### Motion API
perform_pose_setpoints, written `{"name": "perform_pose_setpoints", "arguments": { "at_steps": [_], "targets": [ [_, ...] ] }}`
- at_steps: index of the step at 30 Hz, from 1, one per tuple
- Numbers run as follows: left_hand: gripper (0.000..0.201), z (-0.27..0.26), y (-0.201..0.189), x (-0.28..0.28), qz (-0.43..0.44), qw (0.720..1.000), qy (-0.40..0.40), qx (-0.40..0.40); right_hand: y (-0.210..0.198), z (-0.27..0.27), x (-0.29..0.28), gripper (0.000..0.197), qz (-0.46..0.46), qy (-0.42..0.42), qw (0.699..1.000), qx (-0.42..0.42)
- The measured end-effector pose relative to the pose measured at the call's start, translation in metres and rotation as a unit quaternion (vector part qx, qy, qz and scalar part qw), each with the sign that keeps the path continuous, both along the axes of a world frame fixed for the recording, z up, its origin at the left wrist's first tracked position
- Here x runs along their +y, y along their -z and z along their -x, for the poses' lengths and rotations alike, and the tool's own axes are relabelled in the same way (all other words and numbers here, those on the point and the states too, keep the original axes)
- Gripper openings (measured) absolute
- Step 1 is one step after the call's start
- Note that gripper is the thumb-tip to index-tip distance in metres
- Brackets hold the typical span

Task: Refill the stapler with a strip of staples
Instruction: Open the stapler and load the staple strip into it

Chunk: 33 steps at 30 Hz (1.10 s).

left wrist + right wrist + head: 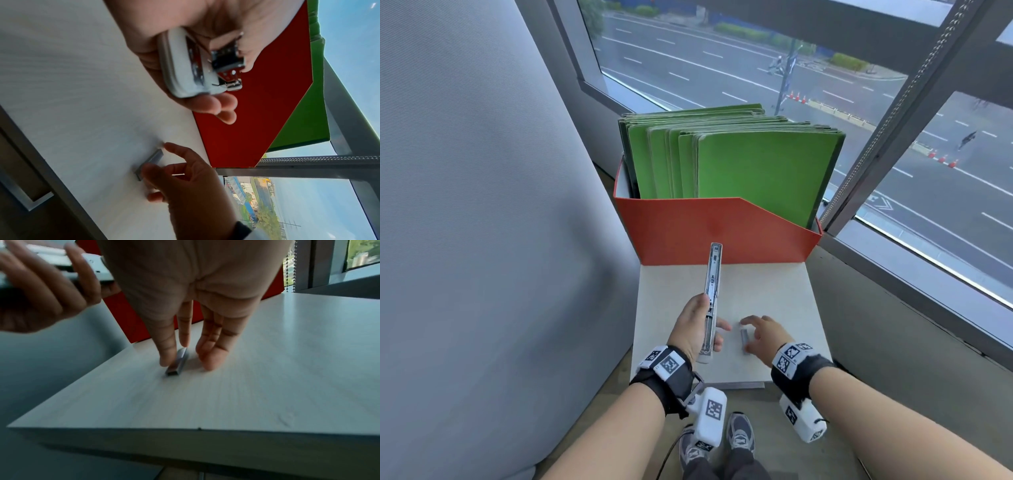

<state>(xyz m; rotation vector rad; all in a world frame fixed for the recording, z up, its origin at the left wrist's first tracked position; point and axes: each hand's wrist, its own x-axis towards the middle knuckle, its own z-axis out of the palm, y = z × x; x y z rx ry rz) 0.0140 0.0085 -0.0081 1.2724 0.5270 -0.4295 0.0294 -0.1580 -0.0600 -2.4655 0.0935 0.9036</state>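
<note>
Nothing I can see carries words, brands or numbers that can be read. The only printed marks are the black-and-white square code tags on my wrist bands [666, 364] and on the white camera housings [711, 423] hanging under my wrists, at the bottom centre of the head view; they are patterns, not letters. On the road [914, 202] outside the window, at the right of that view, there are white painted markings near the frame, too cut off to make out. The stapler [711, 291], the orange box [709, 233] and the green folders [753, 171] show no label.
</note>
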Motion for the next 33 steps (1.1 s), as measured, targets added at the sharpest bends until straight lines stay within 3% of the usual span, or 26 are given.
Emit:
{"name": "perform_pose_setpoints", "arguments": {
  "at_steps": [5,10,13,16,19,22,33],
  "targets": [
    [0.027,-0.001,0.003,0.001,0.027,1.0,0.005,0.014,0.011,0.001,0.001,0.036,-0.022,0.017,0.999,-0.032],
    [0.024,-0.004,0.002,0.001,0.047,0.999,-0.01,0.022,-0.01,-0.01,-0.008,0.019,-0.097,0.118,0.985,-0.076],
    [0.023,-0.007,0.003,-0.001,0.038,0.999,-0.01,0.023,-0.05,-0.023,-0.008,0.018,-0.274,0.197,0.935,-0.113],
    [0.02,-0.008,0.003,-0.006,0.047,0.998,-0.014,0.026,-0.087,-0.028,0.002,0.024,-0.429,0.182,0.88,-0.09],
    [0.02,-0.008,0.003,-0.011,0.052,0.998,-0.01,0.021,-0.098,-0.023,0.016,0.025,-0.402,0.112,0.903,-0.099],
    [0.018,-0.009,0.001,-0.013,0.055,0.998,-0.005,0.015,-0.093,-0.02,0.021,0.024,-0.344,0.093,0.927,-0.115],
    [0.023,-0.009,0.003,-0.014,0.063,0.998,-0.002,0.016,-0.088,-0.02,0.02,0.019,-0.3,0.073,0.94,-0.146]
  ]
}}
